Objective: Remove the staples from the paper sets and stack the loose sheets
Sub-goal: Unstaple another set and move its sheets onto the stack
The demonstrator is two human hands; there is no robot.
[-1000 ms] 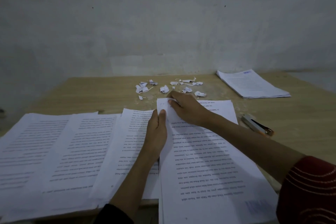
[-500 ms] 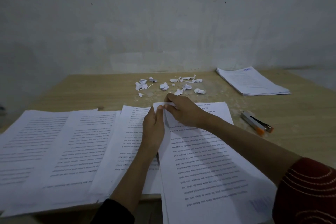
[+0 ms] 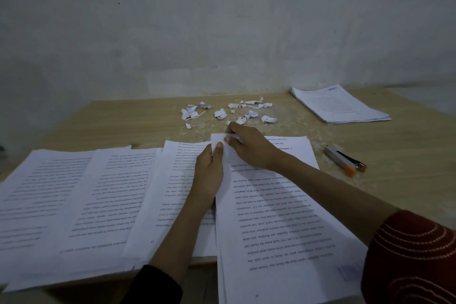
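Hands (image 3: 232,155) on paper set (image 3: 278,217), lengthwise away.

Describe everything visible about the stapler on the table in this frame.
The stapler is small, with a grey metallic body and orange ends nearest the camera. It lies flat on the bare wooden table, angled diagonally, its two arms slightly spread at the orange end. It sits to the right of the paper set being worked on and nearer than the far stack of sheets. Nothing touches it; both hands are away at the paper corner.
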